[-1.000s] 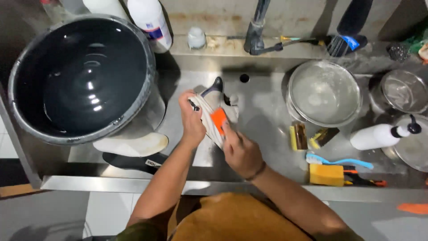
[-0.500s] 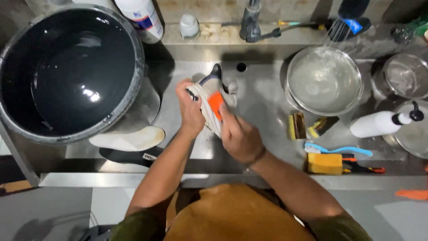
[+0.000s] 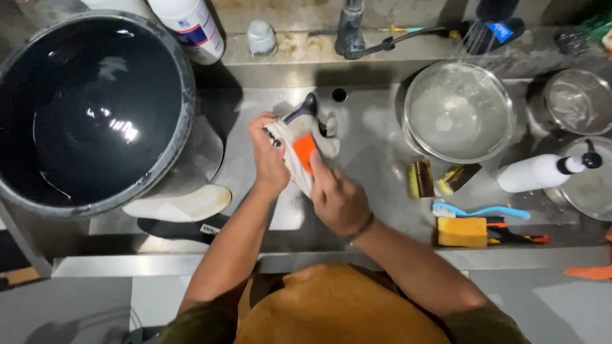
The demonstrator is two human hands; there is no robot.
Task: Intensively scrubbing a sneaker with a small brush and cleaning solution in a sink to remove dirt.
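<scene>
While the left hand [image 3: 268, 156] grips the upper side of a pale shoe [image 3: 305, 143] with an orange patch, holding it above the steel sink [image 3: 370, 153], the right hand [image 3: 336, 197] is closed against the shoe's lower side, and whether it holds anything besides cannot be told. To the left stands a large dark basin [image 3: 95, 108] with two insoles [image 3: 178, 205] lying just below it; to the right sit a metal bowl [image 3: 459, 111] of water, a white spray bottle [image 3: 542, 172], a blue toothbrush [image 3: 478, 210] and a yellow sponge [image 3: 461, 231].
</scene>
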